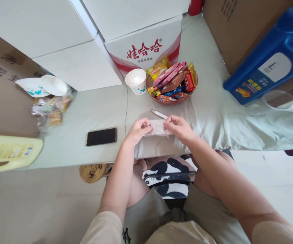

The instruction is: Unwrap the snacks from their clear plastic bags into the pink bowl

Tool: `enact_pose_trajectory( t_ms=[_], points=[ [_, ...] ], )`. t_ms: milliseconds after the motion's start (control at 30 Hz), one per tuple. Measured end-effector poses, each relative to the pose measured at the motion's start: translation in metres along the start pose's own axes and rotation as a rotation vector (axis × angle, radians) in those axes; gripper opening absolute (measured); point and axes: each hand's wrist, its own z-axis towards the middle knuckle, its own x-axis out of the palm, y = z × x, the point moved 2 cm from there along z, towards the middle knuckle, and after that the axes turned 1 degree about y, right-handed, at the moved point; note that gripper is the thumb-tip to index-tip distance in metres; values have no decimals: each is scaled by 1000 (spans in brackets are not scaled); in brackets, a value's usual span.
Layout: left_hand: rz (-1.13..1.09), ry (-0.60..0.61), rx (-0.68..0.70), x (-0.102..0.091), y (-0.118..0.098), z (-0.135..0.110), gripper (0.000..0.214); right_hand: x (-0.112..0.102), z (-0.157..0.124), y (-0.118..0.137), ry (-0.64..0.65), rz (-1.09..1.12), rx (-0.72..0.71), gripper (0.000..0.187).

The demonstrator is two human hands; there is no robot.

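Observation:
Between both hands a small translucent plastic packet (158, 128) is stretched out level, just above the front part of the cloth-covered table (85, 110). My left hand (139, 130) pinches its left end between thumb and fingers. At the right end my right hand (179, 128) pinches it the same way. What the packet contains, if anything, cannot be made out. Just behind it lies a slim white pen-like tool (159, 114) with a grey tip, its right end near my right fingers.
A bowl (173, 101) piled with wrapped snacks (173, 79) stands behind my hands, beside a paper cup (136, 82). A black phone (101, 136) lies left. Blue (268, 54) and yellow (10, 152) jugs flank the table. A white carton (146, 47) stands behind.

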Motion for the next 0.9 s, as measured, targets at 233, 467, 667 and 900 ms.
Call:
enact_pose_trajectory(
  t_ms=[233, 467, 667, 900],
  points=[
    [133, -635, 335, -16, 3, -23, 28, -7, -4, 3, -332, -156, -169, 21],
    [46, -215, 277, 52, -2, -31, 72, 23, -14, 11, 139, -53, -344, 17],
    [339, -292, 328, 30, -30, -14, 38, 27, 1, 10, 124, 322, -136, 29],
    [1047, -834, 535, -48, -141, 58, 2, 31, 11, 2, 94, 236, -8, 23]
  ],
)
